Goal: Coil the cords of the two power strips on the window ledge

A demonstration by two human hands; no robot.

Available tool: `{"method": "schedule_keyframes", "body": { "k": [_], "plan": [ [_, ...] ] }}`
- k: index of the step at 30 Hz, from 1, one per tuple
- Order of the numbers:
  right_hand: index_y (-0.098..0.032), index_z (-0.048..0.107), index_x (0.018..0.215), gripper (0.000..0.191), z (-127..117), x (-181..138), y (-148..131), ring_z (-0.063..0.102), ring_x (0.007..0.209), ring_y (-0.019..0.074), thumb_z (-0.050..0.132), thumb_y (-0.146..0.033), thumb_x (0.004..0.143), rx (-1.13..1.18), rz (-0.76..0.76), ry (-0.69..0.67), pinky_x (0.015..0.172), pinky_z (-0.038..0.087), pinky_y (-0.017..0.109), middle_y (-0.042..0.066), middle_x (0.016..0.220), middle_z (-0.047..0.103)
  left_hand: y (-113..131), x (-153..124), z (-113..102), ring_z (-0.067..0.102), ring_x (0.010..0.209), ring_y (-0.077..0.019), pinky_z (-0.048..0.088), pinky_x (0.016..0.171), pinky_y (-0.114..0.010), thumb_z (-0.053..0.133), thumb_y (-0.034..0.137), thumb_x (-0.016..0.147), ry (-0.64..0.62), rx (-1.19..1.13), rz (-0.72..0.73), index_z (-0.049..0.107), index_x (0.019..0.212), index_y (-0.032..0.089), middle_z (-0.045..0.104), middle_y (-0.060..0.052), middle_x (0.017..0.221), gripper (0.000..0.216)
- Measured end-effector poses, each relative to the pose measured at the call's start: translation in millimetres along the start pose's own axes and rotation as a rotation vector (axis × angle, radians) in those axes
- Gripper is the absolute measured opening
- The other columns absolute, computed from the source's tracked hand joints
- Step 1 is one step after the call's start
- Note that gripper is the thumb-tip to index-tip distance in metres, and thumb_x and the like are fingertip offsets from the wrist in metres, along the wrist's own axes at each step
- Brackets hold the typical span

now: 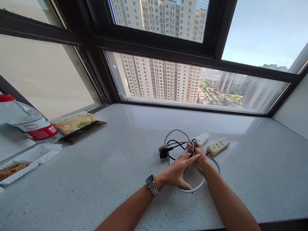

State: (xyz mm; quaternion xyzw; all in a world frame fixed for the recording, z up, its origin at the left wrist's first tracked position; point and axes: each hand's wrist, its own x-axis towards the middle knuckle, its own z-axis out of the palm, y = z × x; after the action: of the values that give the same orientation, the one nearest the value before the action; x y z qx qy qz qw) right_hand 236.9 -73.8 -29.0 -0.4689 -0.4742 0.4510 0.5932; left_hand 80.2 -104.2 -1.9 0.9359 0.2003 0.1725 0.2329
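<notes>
A tangle of black and white power cords lies on the speckled white counter. My right hand (200, 154) has its fingers wrapped round a bunch of the cords (193, 143). Beside it my left hand (176, 170), with a watch (151, 183) at the wrist, is open; its thumb is spread wide near the white cable (192, 190), its fingers by the bunch. To the left lie a black plug (164, 153) and a grey plug (162, 147). Behind my hands is a white power strip (203, 138), partly hidden, and a beige power strip (218, 146) sits to the right.
At the left stand a large bottle (39, 125) with a red cap, a yellowish packet (74, 122) and a dark flat phone-like slab (83, 132). Nearer is a white plastic tray (45, 152) holding cookies (12, 170). Dark-framed windows (156, 48) border the counter (108, 179) at the back.
</notes>
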Motion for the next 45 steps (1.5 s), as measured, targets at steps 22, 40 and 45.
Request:
{"method": "schedule_keyframes", "body": {
  "k": [22,40,45],
  "plan": [
    [-0.017,0.049,0.127,0.044,-37.1,-28.6,-26.0,0.046,0.116,0.0249,0.047,-0.035,0.087,-1.017,-0.301,-0.221,0.097,0.038,0.038,0.012,0.121,0.056,-1.6,9.4,14.1,0.053,0.069,-0.0159,0.045,0.069,-0.030,0.056,0.021,0.081,0.381,0.115,-0.141,0.022,0.144,0.022,0.055,0.001,0.076,0.071],
    [-0.020,0.060,0.081,0.025,-15.4,-31.9,-17.8,0.052,0.085,0.0219,0.043,-0.031,0.095,-1.284,-0.366,-0.278,0.073,0.037,0.031,0.006,0.082,0.065,-15.5,7.2,4.1,0.051,0.097,-0.0222,0.045,0.088,-0.037,0.043,0.022,0.090,0.631,0.198,-0.199,0.051,0.128,0.017,0.059,-0.009,0.101,0.038],
    [-0.021,0.063,0.080,0.022,-1.5,-33.7,-15.7,0.050,0.086,0.0226,0.045,-0.023,0.092,-1.317,-0.424,-0.359,0.074,0.035,0.033,0.006,0.086,0.066,-8.3,9.1,7.8,0.052,0.097,-0.0230,0.041,0.085,-0.038,0.043,0.024,0.090,0.588,0.247,-0.188,0.050,0.131,0.020,0.062,-0.009,0.103,0.042]
  ]
}}
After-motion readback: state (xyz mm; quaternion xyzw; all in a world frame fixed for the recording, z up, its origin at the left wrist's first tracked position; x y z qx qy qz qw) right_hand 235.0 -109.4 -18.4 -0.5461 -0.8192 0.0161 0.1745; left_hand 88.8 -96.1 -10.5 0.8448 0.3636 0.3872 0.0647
